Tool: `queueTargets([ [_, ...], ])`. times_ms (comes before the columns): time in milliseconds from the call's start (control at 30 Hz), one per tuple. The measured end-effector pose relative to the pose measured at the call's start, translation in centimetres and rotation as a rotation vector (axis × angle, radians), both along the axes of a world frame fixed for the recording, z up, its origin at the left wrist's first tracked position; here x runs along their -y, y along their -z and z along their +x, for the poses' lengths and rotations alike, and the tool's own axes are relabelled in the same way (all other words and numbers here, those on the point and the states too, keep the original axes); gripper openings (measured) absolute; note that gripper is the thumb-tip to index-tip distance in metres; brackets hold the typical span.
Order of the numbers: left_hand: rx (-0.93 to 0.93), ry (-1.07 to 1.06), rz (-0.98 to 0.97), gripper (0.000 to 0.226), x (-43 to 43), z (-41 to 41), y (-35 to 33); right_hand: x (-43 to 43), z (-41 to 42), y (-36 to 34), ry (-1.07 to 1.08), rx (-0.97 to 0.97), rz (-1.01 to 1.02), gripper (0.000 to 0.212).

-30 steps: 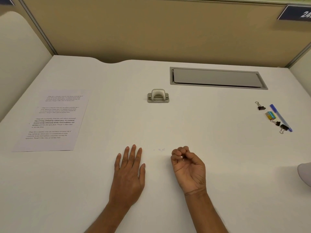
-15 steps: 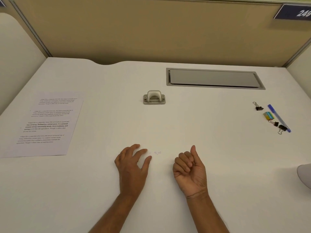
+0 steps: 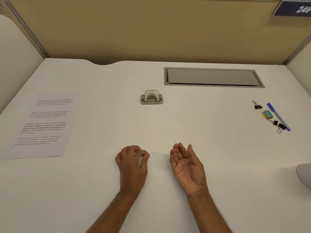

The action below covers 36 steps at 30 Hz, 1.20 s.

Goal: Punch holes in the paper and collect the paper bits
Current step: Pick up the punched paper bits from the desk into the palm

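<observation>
A printed sheet of paper [image 3: 43, 123] lies flat at the left of the white desk. A grey hole punch [image 3: 151, 97] stands at the middle of the desk, far from both hands. A few tiny white paper bits [image 3: 154, 153] lie on the desk between my hands. My left hand [image 3: 133, 161] rests palm down with its fingertips pinched together just left of those bits; whether a bit is between them I cannot tell. My right hand [image 3: 186, 163] is turned palm up and cupped, with two small white bits [image 3: 181, 163] lying in its palm.
At the right lie a blue pen [image 3: 278, 116], three black binder clips [image 3: 257, 105] and a small yellow-green box [image 3: 268, 114]. A grey cable hatch [image 3: 213, 77] is set into the desk at the back. A pale rounded object [image 3: 304, 174] shows at the right edge. Tan partition walls enclose the desk.
My right hand has turned from a loose fist to an open upturned palm showing two bits. My left hand's flat fingers have curled into a pinch beside the bits on the desk.
</observation>
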<state>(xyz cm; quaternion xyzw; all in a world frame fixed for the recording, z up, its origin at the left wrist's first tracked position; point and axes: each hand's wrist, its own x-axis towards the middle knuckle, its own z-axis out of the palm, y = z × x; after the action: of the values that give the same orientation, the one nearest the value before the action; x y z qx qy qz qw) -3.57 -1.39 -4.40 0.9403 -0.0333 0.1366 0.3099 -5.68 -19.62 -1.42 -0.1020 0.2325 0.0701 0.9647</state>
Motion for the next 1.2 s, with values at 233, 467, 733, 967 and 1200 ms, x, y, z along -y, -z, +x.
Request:
queueTargets([
  [233, -0.027, 0.001, -0.084, 0.011, 0.9, -0.8, -0.3, 0.3, 0.2, 0.4, 0.023, -0.023, 0.078, 0.066],
  [467, -0.048, 0.146, -0.344, 0.01, 8.3, -6.6, -3.7, 0.3, -0.1, 1.2, 0.013, 0.004, 0.075, 0.073],
  [733, -0.101, 0.13, -0.489, 0.025, 8.5, -7.5, -3.7, 0.3, -0.2, 1.7, 0.012, 0.028, 0.102, 0.075],
  [967, -0.091, -0.262, -0.497, 0.022, 3.2, -3.8, -2.6, 0.4, -0.3, 1.4, 0.04, 0.011, 0.098, 0.074],
  [1200, -0.186, -0.307, -0.337, 0.014, 2.1, -0.8, -1.9, 0.4, -0.2, 1.4, 0.036, 0.024, 0.119, 0.074],
])
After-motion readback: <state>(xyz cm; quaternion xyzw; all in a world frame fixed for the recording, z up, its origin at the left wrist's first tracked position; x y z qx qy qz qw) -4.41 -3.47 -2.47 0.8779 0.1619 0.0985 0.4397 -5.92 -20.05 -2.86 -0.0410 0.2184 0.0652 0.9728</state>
